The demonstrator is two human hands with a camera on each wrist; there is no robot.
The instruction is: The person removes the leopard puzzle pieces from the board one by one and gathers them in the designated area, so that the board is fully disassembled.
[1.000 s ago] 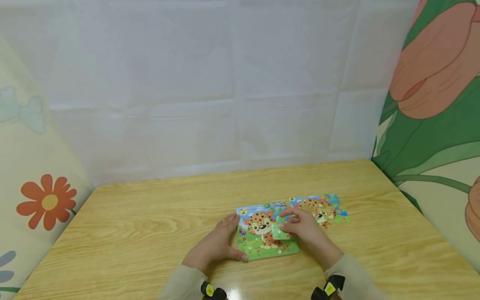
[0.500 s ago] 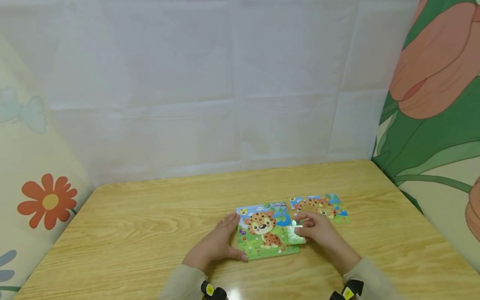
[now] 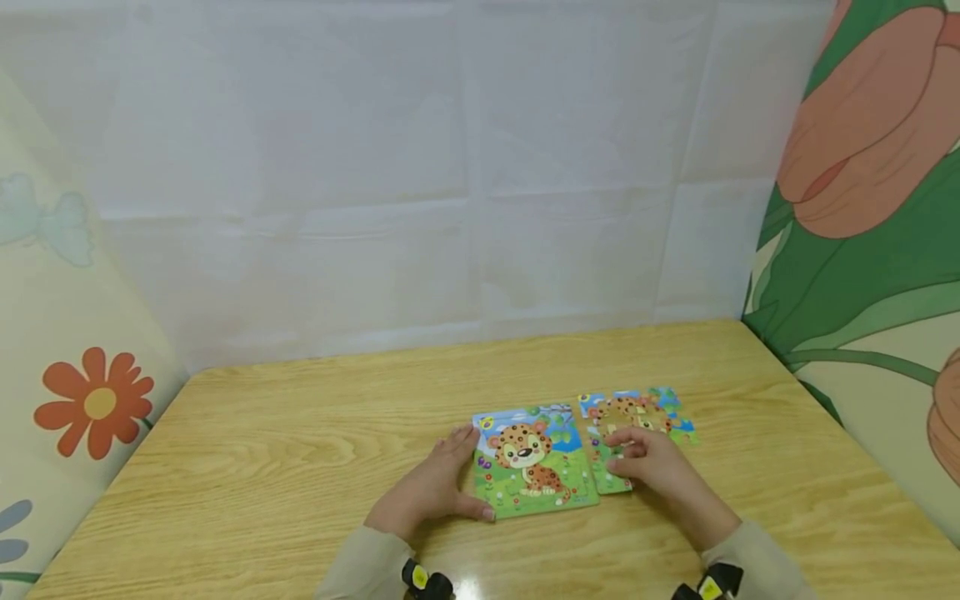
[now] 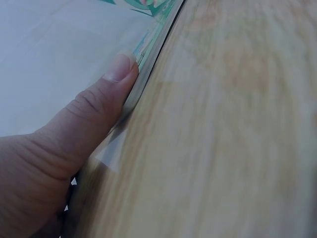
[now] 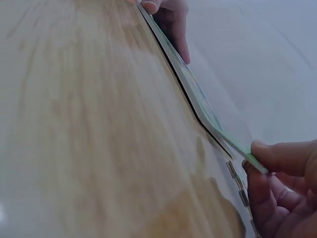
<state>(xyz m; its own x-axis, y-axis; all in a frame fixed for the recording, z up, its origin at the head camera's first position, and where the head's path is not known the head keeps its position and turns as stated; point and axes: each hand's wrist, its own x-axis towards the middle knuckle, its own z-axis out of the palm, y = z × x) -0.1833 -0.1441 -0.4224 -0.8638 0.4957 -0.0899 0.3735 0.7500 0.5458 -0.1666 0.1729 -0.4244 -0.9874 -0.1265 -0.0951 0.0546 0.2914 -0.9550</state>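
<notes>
A square leopard picture board [image 3: 517, 483] lies flat on the wooden table. At its left edge rests my left hand [image 3: 431, 485], fingers and thumb spread. In the left wrist view the thumb [image 4: 101, 101] touches the board's near edge. Just right of the board, my right hand [image 3: 652, 468] pinches a green jigsaw piece [image 3: 617, 482] between thumb and fingertips. The right wrist view shows that piece [image 5: 242, 151] tilted beside the board's end, above the table. Behind the right hand lies a partly assembled leopard puzzle [image 3: 624, 406], partly hidden by the hand.
The wooden table [image 3: 300, 433] reaches back to a white cloth backdrop [image 3: 337, 183]. Painted panels stand on both sides, with a red flower [image 3: 97, 404] on the left and a large tulip [image 3: 870, 125] on the right.
My right hand has carried the green jigsaw piece rightward, from over the board to just beside its right edge, in front of the partly assembled puzzle. The left hand has stayed still.
</notes>
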